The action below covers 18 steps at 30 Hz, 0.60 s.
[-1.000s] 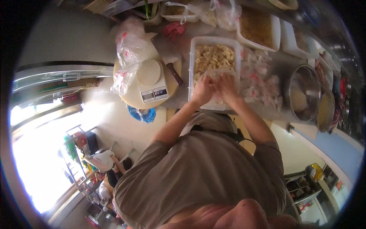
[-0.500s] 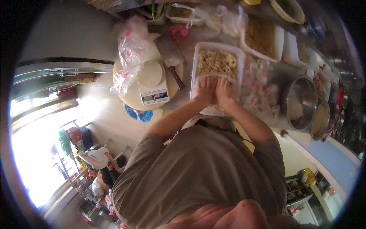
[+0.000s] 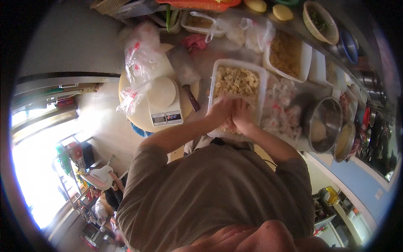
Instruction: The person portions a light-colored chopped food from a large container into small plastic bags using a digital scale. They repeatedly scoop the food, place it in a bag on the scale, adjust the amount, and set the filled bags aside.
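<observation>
A white rectangular tub [image 3: 262, 90] stands on the counter in front of me, with pale, lumpy food pieces [image 3: 236, 80] in its far half. Both of my hands are close together over its middle. My left hand [image 3: 221, 110] is smeared by motion, and its fingers run into the blur beside the other hand. My right hand [image 3: 243, 115] has its fingers stretched forward, palm down, at the edge of the food. Pinkish food [image 3: 228, 126] shows below the hands at the near end. Whether plastic film lies under the fingers is unclear.
To the left, a kitchen scale [image 3: 164, 98], a cleaver [image 3: 184, 73] and plastic bags [image 3: 140, 63] sit on a round board [image 3: 126, 80]. Bagged food [image 3: 281, 105], a steel bowl [image 3: 333, 109] and a food tray [image 3: 308, 63] stand to the right. A person [image 3: 112, 180] is at lower left.
The whole view has shifted slightly. My hands have drawn together over the tub, the left one now blurred. More pinkish food shows at the near end.
</observation>
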Tool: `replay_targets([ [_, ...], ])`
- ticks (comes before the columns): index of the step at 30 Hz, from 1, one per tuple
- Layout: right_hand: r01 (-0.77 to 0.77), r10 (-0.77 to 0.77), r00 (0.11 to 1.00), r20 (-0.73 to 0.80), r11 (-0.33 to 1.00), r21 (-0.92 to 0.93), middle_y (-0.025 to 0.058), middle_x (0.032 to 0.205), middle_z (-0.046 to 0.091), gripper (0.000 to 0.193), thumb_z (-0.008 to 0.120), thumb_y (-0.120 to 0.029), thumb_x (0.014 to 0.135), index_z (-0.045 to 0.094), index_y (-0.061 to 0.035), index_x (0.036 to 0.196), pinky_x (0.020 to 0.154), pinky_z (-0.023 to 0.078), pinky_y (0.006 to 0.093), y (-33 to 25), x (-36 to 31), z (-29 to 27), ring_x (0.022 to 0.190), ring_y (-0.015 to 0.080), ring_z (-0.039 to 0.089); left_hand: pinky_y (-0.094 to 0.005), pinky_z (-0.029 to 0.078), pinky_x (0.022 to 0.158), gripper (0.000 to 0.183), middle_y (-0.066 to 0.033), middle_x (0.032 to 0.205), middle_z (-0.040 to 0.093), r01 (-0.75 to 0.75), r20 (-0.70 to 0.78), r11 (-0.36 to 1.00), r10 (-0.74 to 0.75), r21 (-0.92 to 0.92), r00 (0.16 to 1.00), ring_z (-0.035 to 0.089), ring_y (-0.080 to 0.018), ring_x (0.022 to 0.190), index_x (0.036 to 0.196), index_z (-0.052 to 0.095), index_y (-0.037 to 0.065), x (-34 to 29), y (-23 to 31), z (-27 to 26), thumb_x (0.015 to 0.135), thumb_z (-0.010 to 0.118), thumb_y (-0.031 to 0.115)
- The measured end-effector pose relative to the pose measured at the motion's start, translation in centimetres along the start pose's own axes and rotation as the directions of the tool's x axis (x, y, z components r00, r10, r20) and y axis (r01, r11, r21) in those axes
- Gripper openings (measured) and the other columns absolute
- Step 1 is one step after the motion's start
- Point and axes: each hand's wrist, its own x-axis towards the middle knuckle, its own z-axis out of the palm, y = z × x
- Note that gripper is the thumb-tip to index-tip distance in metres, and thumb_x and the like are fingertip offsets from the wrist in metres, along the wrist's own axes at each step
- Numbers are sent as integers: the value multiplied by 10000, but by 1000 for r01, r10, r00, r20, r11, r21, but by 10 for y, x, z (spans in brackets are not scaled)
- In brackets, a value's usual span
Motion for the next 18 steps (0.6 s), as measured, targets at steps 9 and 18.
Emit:
replay_targets([
  [9, 14, -30, 994, -106, 988, -151, 186, 1105, 483, 380, 615, -184, 819, 520, 27, 1121, 722, 490, 405, 14, 8, 19, 1030, 326, 491, -440, 384, 971, 582, -145, 1257, 515, 129, 15, 980, -129, -150, 992, 458, -283, 1199, 1245, 524, 53, 26, -10, 8, 771, 656, 364],
  [18, -92, 29, 980, 199, 945, 314, 188, 985, 607, 367, 693, -174, 796, 569, 16, 1085, 626, 547, 353, 15, 19, 13, 862, 234, 621, -418, 498, 829, 477, -157, 986, 650, 280, 179, 793, -217, -542, 960, 618, -301, 970, 1091, 604, 51, 24, -5, -13, 719, 738, 316],
])
